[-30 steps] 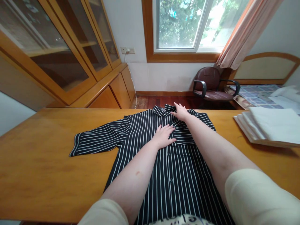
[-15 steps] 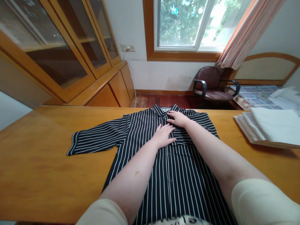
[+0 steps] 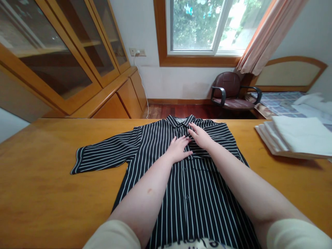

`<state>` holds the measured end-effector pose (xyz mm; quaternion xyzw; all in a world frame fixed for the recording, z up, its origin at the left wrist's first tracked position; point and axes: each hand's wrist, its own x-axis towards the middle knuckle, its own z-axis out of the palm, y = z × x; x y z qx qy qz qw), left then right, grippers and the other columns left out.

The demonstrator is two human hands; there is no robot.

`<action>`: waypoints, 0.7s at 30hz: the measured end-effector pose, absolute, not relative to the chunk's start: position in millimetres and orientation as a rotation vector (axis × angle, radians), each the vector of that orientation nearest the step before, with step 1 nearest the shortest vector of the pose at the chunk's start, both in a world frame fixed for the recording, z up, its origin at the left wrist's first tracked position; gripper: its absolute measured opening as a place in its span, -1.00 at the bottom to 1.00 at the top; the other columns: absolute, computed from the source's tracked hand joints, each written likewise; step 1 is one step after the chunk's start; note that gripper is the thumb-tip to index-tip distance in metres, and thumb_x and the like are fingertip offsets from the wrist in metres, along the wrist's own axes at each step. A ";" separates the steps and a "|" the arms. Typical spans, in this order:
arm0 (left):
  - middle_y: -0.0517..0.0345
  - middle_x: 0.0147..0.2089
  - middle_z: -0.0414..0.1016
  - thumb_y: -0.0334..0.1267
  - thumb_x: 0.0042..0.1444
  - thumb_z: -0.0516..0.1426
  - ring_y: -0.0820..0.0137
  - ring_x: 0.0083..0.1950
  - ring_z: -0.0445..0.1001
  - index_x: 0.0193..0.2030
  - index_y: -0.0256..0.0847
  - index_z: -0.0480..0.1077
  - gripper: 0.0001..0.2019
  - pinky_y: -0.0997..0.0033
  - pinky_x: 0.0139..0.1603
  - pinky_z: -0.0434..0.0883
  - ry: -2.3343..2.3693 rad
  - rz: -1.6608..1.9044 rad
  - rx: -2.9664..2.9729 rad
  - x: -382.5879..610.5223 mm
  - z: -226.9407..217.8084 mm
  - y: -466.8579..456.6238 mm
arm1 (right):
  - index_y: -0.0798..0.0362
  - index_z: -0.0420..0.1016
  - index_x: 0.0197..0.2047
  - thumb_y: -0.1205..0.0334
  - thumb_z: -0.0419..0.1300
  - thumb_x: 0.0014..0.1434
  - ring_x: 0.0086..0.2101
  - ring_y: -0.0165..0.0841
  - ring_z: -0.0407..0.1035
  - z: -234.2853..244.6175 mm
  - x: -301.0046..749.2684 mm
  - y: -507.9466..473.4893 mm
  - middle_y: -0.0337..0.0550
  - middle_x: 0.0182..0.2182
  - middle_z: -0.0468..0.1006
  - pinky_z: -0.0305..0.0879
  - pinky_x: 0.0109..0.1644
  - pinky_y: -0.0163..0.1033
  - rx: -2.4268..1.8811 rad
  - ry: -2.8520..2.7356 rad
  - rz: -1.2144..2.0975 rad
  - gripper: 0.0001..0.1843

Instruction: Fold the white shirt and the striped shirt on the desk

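A black-and-white striped shirt (image 3: 197,193) lies buttoned and face up in the middle of the wooden counter (image 3: 52,193), its collar (image 3: 178,121) at 12 o'clock and one short sleeve (image 3: 103,155) spread out toward 9 o'clock. Both hands lie flat and open on its chest, gripping nothing: the left hand (image 3: 178,149) on the button placket, the right hand (image 3: 201,136) just beside it at 1 o'clock, below the collar. A stack of folded white cloth (image 3: 295,138) sits well apart at 3 o'clock.
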<state>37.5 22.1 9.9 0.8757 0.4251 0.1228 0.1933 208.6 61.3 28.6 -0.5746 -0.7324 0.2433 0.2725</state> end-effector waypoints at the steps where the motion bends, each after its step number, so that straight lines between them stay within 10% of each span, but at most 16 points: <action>1: 0.05 0.38 0.14 0.03 0.14 0.08 0.19 0.42 -0.02 0.28 -0.10 0.18 -0.41 -0.14 0.38 -0.17 1.191 0.352 2.450 37.7 9.6 22.4 | 0.13 0.22 0.29 0.01 -0.04 0.29 0.29 -0.23 -0.01 27.6 207.3 52.5 0.06 0.31 0.12 -0.10 0.35 -0.06 -1.545 -1.893 0.687 -0.41; 9: -0.01 0.18 0.40 -0.50 0.01 -0.01 0.30 0.22 0.32 0.13 -0.21 0.37 -0.50 0.15 0.31 0.16 1.223 0.870 1.937 35.0 -0.7 35.5 | 0.17 0.18 0.30 0.03 -0.10 0.30 0.23 -0.24 0.13 3.6 187.6 7.0 0.05 0.24 0.26 0.02 0.30 -0.06 -1.640 -1.618 0.672 -0.40; 21: 0.02 0.04 0.50 -0.21 0.11 0.06 0.26 0.05 0.45 0.01 -0.19 0.45 -0.66 0.21 0.11 0.35 1.477 1.186 1.485 -28.3 64.8 30.7 | -0.05 -0.05 0.40 -0.28 -0.12 0.22 0.34 -0.12 -0.26 8.3 169.0 -3.8 -0.02 0.38 -0.08 -0.45 0.33 0.16 -1.796 -2.392 0.311 -0.20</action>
